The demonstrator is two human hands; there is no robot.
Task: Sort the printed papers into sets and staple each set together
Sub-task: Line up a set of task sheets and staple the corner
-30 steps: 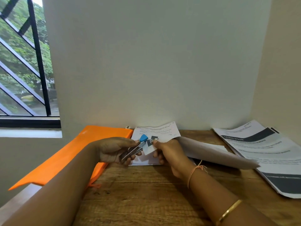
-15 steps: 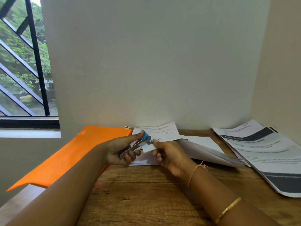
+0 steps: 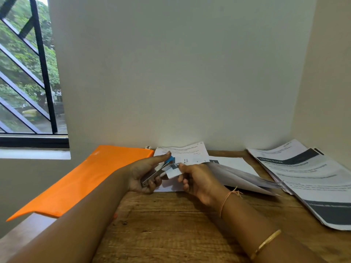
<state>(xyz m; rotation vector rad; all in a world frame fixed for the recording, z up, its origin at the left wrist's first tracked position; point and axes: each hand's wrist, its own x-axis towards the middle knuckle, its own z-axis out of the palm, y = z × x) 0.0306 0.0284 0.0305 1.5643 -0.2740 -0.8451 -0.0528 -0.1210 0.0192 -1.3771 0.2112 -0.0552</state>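
The loose set of white printed sheets (image 3: 233, 176) hangs just above the brown wooden tabletop (image 3: 171, 224), near the back wall. Its near corner is tucked into the mouth of the small silver stapler with the blue tip (image 3: 161, 168). Your right hand (image 3: 197, 179) pinches that corner between thumb and fingers, just beside the mouth. The rest of the set sags away to the right. Your left hand (image 3: 144, 173) is wrapped round the stapler, fingers curled beneath and thumb laid along the top toward the blue tip. You cannot tell from here how far the stapler is pressed.

The pinch sits very close to the mouth, so a hard squeeze could catch your skin. The trailing edges look fanned; if the corner is as uneven, the staple may miss a lower sheet. A bite too near the edge may tear out.

The sagging end reaches the stack of printed pages with dark grey bands (image 3: 313, 177) at the right, so sheets could slide between sets. More printed paper (image 3: 182, 151) lies flat behind your hands, and the orange plastic folder (image 3: 91, 177) lies to the left.
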